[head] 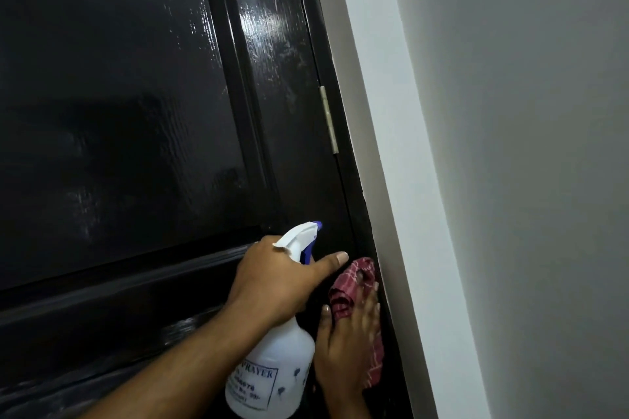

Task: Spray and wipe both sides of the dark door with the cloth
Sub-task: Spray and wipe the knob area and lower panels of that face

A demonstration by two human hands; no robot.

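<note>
Head camera looks along my two arms at the dark door (119, 95), very close. My left hand (272, 279) grips the spray bottle (272, 367) around its neck. The fingers are curled under the white trigger head and the thumb is stretched out to the right. The blue nozzle (318, 224) points at the door. My right hand (347, 350) is just beside the bottle, with flat and straight fingers. It presses the red checked cloth (354, 275) on the right edge strip of the door, below the metal hinge (328, 119). It does not grasp the cloth.

About the progress, I judge this from the surface only. Above the hinge, the strip shows pale wet streaks and a shiny patch, and the big panel on the left also has some wet marks. So I think the upper part of this side has got spray and at least some wiping. The lower rail looks shiny too, but I cannot tell if it is finished. The cloth is now at middle height, near the grey wall (510, 146). The other side of the door is not visible here, so I must count it as not done.
</note>
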